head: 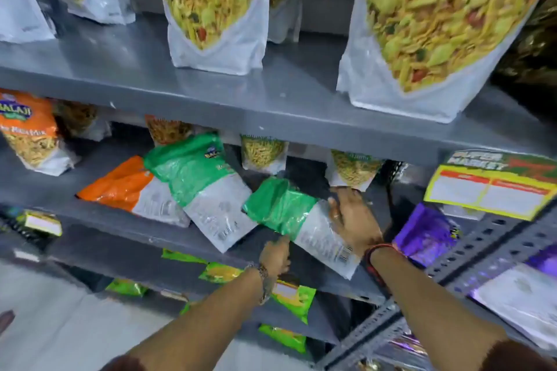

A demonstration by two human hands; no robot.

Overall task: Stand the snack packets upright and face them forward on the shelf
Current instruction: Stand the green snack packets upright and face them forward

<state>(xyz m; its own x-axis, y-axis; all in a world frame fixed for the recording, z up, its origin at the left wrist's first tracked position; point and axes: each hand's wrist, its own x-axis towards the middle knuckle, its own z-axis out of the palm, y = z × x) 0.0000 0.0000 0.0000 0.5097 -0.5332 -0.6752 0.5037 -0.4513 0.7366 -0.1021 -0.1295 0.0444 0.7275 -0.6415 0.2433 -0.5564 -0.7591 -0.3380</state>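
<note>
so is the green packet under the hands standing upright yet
No, the green packet lies flat on the middle shelf with its back up, the right hand resting on it and the left hand at its edge.

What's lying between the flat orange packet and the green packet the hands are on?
In the head view, another green packet lies flat between the orange packet and the held green packet, overlapping the orange one.

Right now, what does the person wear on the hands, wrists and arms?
The left hand is bare, with a metallic bracelet on its wrist. The right hand has a ring on one finger and red and black bands at the wrist. Dark brown sleeve edges show near the bottom.
</note>
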